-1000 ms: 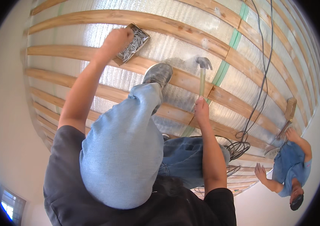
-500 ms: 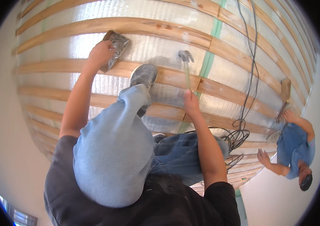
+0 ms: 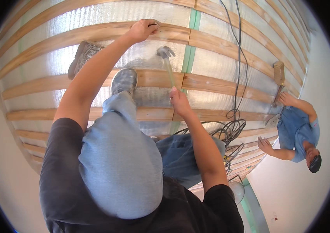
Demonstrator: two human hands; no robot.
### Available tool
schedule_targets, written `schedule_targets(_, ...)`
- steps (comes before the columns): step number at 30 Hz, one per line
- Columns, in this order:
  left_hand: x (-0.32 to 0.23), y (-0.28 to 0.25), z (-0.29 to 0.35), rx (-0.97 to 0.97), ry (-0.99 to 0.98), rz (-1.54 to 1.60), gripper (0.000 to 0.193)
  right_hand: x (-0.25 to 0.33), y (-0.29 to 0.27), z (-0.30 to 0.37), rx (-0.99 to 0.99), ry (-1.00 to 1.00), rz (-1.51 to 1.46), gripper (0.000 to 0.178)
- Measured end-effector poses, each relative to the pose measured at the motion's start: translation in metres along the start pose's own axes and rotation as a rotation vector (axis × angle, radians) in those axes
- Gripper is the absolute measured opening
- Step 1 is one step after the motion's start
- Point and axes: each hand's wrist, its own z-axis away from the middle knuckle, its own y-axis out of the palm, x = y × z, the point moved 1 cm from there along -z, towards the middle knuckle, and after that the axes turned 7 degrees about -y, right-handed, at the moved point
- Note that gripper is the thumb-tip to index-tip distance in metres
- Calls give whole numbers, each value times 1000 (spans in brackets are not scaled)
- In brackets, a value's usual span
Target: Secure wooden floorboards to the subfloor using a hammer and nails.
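Left hand: The left hand is extended over an upper wooden slat, palm down, close to the wood.
Left grip: Fingers curled inward; whether a small item lies between them cannot be told.
Right hand: The right hand is wrapped around the lower end of the handle of a hammer.
Right grip: Closed firmly, holding the hammer.
Hammer position: Head uppermost in the view, over the silver foil between two slats; contact with the foil cannot be told.
Nail box: An open cardboard box rests tilted in the view, just beside the left forearm, partly over the foil.
Box contents: A loose pile of grey nails.
Foot: A grey shoe stands near the hammer, left of it.
Tape: A green strip runs just right of the hammer head.
Cables: Dark cables lead down to a loose coil.
Co-worker: A person in blue is at the far right, well apart.
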Motion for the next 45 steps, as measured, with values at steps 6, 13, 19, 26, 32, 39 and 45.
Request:
schedule_targets(6,30,26,-18,-239,254,-187,34,39,17,18,-23,200,-3,58)
schedule_targets(13,24,26,-16,-240,354,-343,32,119,-2,12,-159,-127,42,49)
schedule_targets(19,38,28,-14,-292,525,-402,26,137,6,-8,-143,-126,-40,50)
schedule_targets(26,34,21,-14,-208,438,-434,32,115,18,-33,-193,-143,-121,48)
schedule_targets(32,39,-5,28,-323,307,-778,53,171,-2,9,-242,-715,-171,47)
schedule_targets(39,74,-39,27,-196,233,-968,64,86,20,-63,-264,-255,64,50)
schedule_targets(45,69,-32,35,-204,222,-1004,63,200,-1,1,-138,-892,-381,56)
